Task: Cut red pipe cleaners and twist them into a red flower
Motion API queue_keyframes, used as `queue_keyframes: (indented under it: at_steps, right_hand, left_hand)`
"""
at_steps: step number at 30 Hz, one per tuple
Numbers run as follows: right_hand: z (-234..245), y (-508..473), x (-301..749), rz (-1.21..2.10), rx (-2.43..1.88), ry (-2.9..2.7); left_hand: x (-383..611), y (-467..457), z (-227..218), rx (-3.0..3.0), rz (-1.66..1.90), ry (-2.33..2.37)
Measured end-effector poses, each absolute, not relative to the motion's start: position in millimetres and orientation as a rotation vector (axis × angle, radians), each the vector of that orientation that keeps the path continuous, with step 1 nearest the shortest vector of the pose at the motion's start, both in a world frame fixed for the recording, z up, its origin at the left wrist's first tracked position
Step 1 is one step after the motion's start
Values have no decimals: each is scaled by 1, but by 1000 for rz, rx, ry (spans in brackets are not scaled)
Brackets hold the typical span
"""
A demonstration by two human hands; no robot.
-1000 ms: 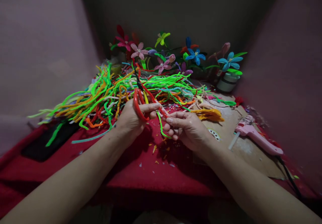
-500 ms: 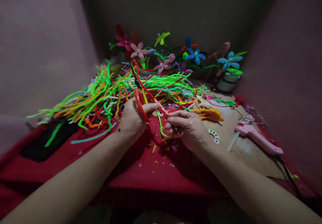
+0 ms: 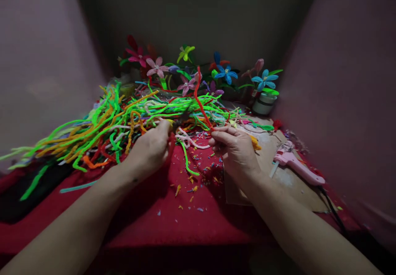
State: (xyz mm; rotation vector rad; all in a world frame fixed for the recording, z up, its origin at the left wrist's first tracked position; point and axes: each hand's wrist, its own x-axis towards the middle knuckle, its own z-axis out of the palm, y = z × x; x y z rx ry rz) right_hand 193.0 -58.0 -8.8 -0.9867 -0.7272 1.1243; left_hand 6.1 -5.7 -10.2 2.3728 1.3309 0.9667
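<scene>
One red strand (image 3: 201,106) in right fingers (image 3: 222,135); scissors (image 3: 177,124) in left fingers (image 3: 163,130).

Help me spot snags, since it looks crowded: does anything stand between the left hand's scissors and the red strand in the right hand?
Nothing visible blocks the gap between the scissors in the left hand and the red strand in the right hand; the green strands lie beyond it.

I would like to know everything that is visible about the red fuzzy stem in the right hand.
The red fuzzy stem is thin and looks like a pipe cleaner. The right hand pinches it low down; anything inside the grip is hidden. From there it slants up leftward, then bends nearly upright, its free tip seen against the flowers.
</scene>
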Motion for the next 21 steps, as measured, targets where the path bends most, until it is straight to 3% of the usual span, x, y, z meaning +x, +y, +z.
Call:
queue_keyframes:
  at_steps: [3, 6, 21]
  right_hand:
    - [-9, -58, 193, 1128, -971, -731]
    - [-9, -59, 192, 1129, -971, -728]
    - [-9, -60, 189, 1146, -986, -775]
  left_hand:
    - [11, -11, -16, 2929, 579, 1423]
    - [13, -13, -19, 3160, 411, 1420]
    - [17, -18, -17, 3220, 242, 1605]
